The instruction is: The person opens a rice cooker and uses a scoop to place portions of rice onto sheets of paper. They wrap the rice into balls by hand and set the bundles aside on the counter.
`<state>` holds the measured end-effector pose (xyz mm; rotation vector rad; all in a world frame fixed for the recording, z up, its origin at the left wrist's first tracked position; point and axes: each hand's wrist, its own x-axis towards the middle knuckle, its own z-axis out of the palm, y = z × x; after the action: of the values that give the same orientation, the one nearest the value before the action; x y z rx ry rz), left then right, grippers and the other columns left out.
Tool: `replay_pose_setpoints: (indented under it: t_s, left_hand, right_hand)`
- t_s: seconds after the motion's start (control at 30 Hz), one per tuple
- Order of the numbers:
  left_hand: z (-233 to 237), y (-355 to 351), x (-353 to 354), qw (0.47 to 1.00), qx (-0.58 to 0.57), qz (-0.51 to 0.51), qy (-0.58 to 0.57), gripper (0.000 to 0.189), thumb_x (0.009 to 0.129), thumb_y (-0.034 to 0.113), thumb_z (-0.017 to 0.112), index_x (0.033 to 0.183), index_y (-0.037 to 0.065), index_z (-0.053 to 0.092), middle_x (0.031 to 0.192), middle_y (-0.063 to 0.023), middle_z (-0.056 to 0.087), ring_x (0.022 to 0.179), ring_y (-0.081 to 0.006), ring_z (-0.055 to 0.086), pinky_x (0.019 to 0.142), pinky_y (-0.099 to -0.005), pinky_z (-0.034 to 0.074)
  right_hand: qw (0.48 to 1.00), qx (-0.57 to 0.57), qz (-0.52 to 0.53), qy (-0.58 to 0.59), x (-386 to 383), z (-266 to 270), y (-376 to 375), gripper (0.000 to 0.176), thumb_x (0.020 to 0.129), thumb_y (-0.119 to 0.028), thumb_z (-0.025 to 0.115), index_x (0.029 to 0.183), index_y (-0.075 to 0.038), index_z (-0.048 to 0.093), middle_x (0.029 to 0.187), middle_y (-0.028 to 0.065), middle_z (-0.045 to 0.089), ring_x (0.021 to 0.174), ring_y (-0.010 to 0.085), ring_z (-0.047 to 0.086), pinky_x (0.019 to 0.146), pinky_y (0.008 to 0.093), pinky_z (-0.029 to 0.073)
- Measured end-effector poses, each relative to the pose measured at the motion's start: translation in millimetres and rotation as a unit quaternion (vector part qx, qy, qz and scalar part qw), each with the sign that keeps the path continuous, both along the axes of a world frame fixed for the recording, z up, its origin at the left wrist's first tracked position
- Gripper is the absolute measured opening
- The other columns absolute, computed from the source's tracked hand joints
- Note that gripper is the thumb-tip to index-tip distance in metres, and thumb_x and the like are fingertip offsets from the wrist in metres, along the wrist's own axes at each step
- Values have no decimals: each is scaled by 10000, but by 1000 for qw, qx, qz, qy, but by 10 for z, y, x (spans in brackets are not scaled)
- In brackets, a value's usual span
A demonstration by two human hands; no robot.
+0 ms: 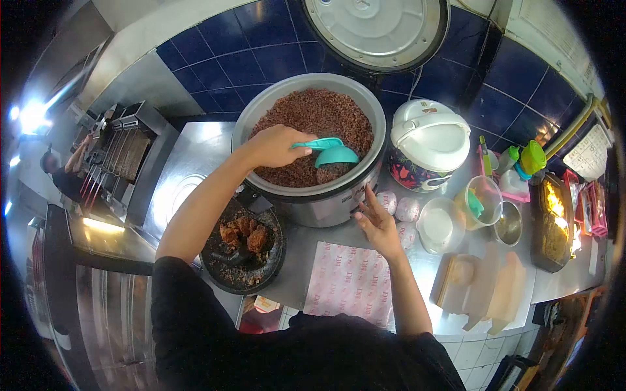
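My left hand [277, 146] is closed around the handle of a turquoise scoop [338, 155], whose round cup rests in the reddish-brown rice [293, 107]. That rice fills a large rice cooker [242, 127] with its pot open. Lower right of the pot, my right hand [379, 225] has its fingers spread, with the fingertips right at the cooker's outer side. Beside these fingers sit several wrapped round bundles [407, 210] in printed paper. Below lies a flat sheet of pink-and-white printed paper [349, 280] on the steel counter.
A stone mortar [277, 254] with fried pieces [257, 240] stands left of the paper. To the right are a white-lidded rice cooker [430, 133], a clear bowl [438, 225], plastic tubs [484, 202] and a metal bowl [508, 225]. A person [62, 173] works by a grill at far left.
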<state>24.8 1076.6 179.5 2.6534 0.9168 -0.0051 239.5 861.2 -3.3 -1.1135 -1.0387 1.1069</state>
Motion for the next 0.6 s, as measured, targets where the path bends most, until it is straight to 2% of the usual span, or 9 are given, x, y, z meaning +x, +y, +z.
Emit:
replay_pose_setpoints:
  t_s: [0.07, 0.2, 0.27, 0.33, 0.47, 0.53, 0.57, 0.6]
  left_hand:
    - [44, -24, -35, 999, -33, -32, 0, 379, 972, 258, 643, 1338, 160, 658, 1166, -194, 711, 1054, -381, 694, 931, -439, 526]
    - [13, -53, -162, 998, -43, -23, 26, 384, 965, 230, 654, 1330, 111, 658, 1177, -196, 713, 1057, -364, 704, 936, -431, 525]
    - [-23, -75, -230, 995, -83, -44, -15, 385, 978, 228, 642, 1334, 84, 650, 1188, -200, 716, 1065, -347, 709, 940, -421, 523]
    - [56, -157, -271, 995, -89, -38, 6, 380, 985, 225, 634, 1334, 75, 648, 1190, -206, 715, 1072, -337, 709, 941, -410, 522]
    - [65, -143, -266, 993, -104, -61, 21, 371, 1003, 225, 620, 1332, 54, 643, 1172, -221, 718, 1050, -313, 714, 917, -396, 522]
    - [78, -129, -235, 990, -122, -55, 37, 371, 1005, 228, 618, 1326, 44, 643, 1153, -223, 722, 1031, -302, 714, 905, -396, 519]
    - [92, -109, -217, 988, -136, -53, 53, 372, 1007, 231, 616, 1321, 33, 642, 1134, -224, 726, 1012, -292, 714, 894, -397, 516]
    - [67, -58, -261, 986, -145, -67, 46, 368, 1012, 231, 610, 1309, 17, 642, 1081, -212, 736, 955, -262, 703, 879, -394, 510]
  right_hand:
    - [1000, 5, -2, 6, -6, -5, -1, 816, 959, -194, 738, 1591, 3, 261, 1599, 157, 409, 1391, 275, 493, 1049, 336, 481]
    - [1000, -7, -3, 13, -6, -1, 0, 807, 959, -186, 736, 1586, 13, 268, 1598, 159, 408, 1386, 269, 495, 1031, 338, 494]
    - [1000, -4, -1, 5, 0, 5, 9, 802, 961, -182, 733, 1587, 11, 270, 1597, 163, 408, 1382, 265, 497, 1027, 339, 498]
    - [1000, -8, 25, -8, 14, 20, 11, 799, 987, -154, 687, 1611, -18, 207, 1664, 168, 271, 1425, 311, 448, 1111, 363, 428]
    - [999, -27, 34, 2, -21, -9, 0, 821, 984, -137, 690, 1610, 4, 178, 1668, 164, 259, 1440, 305, 426, 1101, 357, 435]
    - [1000, 2, -6, -12, -71, -23, 14, 820, 960, -173, 729, 1584, 33, 238, 1577, 215, 416, 1369, 262, 507, 944, 307, 540]
    - [1000, 0, -2, -14, -80, -20, 18, 820, 960, -173, 729, 1584, 33, 238, 1577, 215, 416, 1369, 262, 507, 944, 307, 540]
    - [1000, -9, 20, -9, -62, -15, 16, 828, 975, -139, 703, 1595, 30, 182, 1620, 193, 339, 1409, 281, 460, 1012, 325, 494]
